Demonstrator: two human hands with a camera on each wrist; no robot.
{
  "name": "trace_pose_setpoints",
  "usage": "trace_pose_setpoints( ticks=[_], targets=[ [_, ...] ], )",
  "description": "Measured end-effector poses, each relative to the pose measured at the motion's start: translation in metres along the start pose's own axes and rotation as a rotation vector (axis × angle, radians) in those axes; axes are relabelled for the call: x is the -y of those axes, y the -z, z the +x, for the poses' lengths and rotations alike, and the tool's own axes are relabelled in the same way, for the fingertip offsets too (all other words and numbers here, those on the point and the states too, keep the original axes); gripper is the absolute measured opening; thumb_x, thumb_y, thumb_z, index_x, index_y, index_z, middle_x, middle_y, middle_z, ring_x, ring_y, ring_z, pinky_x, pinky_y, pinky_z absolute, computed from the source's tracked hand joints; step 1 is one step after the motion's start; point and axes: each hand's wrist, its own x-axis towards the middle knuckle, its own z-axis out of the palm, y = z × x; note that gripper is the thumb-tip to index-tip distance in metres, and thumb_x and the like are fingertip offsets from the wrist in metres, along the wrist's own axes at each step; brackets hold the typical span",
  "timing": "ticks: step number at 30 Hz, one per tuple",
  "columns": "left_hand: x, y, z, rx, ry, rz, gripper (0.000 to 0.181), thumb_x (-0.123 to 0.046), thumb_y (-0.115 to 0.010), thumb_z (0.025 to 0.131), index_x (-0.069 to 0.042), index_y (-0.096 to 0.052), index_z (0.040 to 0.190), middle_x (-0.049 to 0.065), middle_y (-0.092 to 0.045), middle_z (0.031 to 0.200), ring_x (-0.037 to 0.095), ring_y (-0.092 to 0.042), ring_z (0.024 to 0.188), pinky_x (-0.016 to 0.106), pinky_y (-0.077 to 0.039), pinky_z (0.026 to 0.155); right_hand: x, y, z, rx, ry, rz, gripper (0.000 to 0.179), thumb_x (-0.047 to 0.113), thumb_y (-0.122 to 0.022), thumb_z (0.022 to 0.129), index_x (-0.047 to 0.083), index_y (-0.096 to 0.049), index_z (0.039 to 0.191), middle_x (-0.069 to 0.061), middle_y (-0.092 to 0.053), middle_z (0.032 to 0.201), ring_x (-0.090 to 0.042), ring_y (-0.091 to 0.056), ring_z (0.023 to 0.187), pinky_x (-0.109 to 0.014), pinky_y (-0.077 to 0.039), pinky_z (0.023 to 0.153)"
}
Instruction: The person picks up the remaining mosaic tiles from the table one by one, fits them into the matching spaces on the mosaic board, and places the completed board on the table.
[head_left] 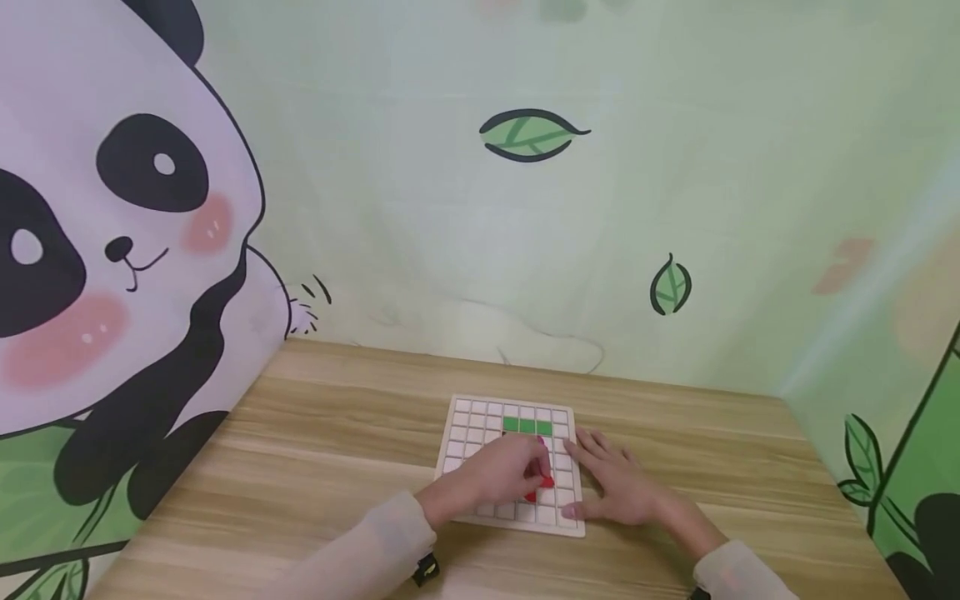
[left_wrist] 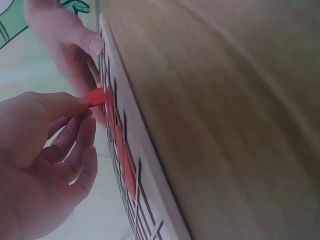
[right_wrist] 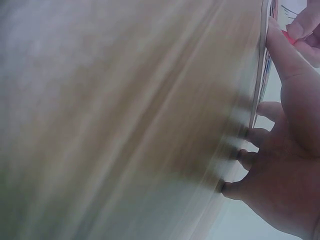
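A white square-grid board (head_left: 469,421) lies flat on the wooden table. My left hand (head_left: 498,472) is over its middle, pinching a small red piece (left_wrist: 96,97) between thumb and forefinger; the piece's edge is right at the grid. Another red piece (left_wrist: 127,165) lies on the board nearby. Toward the board's far side sits a green strip (head_left: 527,426) covering several squares. Part of the grid, with a bit of magenta, is hidden beneath the left hand. My right hand (head_left: 626,487) is spread at the board's right edge, thumb and forefinger on the border, its other fingertips on the table.
The wooden table (head_left: 337,392) reaches back to a pale green backdrop (head_left: 420,208) printed with a panda and leaves. More printed cloth stands along the table's left and right sides.
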Motion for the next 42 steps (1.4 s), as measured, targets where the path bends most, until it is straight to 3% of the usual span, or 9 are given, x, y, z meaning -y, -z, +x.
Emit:
trace_pose_setpoints(
  ticks=[8, 14, 18, 26, 42],
  targets=[
    [-0.0026, -0.0063, -0.0008, -0.023, -0.004, 0.088, 0.009, -0.009, -0.078, 0.094, -0.017, -0.075, 0.093, -0.012, -0.066, 0.088, -0.001, -0.056, 0.078, 0.018, -0.051, 0.075, -0.0009, -0.0013, 0.0006, 0.004, -0.011, 0.000, 0.106, 0.068, -0.075, 0.088, 0.011, -0.033, 0.166, -0.019, -0.018, 0.174, -0.049, -0.009, 0.159, -0.081, -0.008, 0.117],
    [-0.0062, -0.0059, -0.0033, -0.041, -0.057, 0.159, 0.007, -0.013, -0.079, 0.095, -0.019, -0.076, 0.092, -0.014, -0.067, 0.087, -0.001, -0.057, 0.080, 0.018, -0.052, 0.078, -0.0015, -0.0018, 0.0003, 0.010, -0.015, -0.003, 0.105, 0.068, -0.073, 0.089, 0.011, -0.031, 0.167, -0.020, -0.016, 0.175, -0.049, -0.008, 0.159, -0.081, -0.008, 0.117],
    [-0.0086, -0.0040, -0.0052, -0.018, -0.080, 0.191, 0.006, -0.017, -0.080, 0.096, -0.021, -0.077, 0.092, -0.015, -0.067, 0.088, -0.002, -0.058, 0.082, 0.017, -0.051, 0.079, 0.0001, -0.0001, -0.0004, 0.008, -0.009, -0.002, 0.106, 0.068, -0.074, 0.089, 0.009, -0.031, 0.166, -0.021, -0.016, 0.174, -0.050, -0.008, 0.159, -0.082, -0.008, 0.116],
    [-0.0083, -0.0040, -0.0029, 0.035, -0.067, 0.210, 0.003, -0.023, -0.079, 0.098, -0.021, -0.079, 0.095, -0.015, -0.062, 0.087, -0.003, -0.053, 0.077, 0.014, -0.048, 0.073, 0.0011, 0.0004, 0.0002, -0.004, -0.001, -0.003, 0.105, 0.066, -0.075, 0.090, 0.007, -0.032, 0.166, -0.023, -0.017, 0.174, -0.051, -0.010, 0.158, -0.083, -0.009, 0.115],
    [-0.0066, -0.0014, 0.0002, 0.120, 0.028, 0.032, 0.012, -0.013, -0.085, 0.091, -0.018, -0.076, 0.097, -0.014, -0.064, 0.087, -0.002, -0.058, 0.079, 0.016, -0.051, 0.076, -0.0014, -0.0026, 0.0014, 0.010, -0.013, 0.003, 0.105, 0.067, -0.074, 0.089, 0.010, -0.032, 0.166, -0.019, -0.016, 0.175, -0.050, -0.009, 0.159, -0.083, -0.008, 0.115]
  ],
)
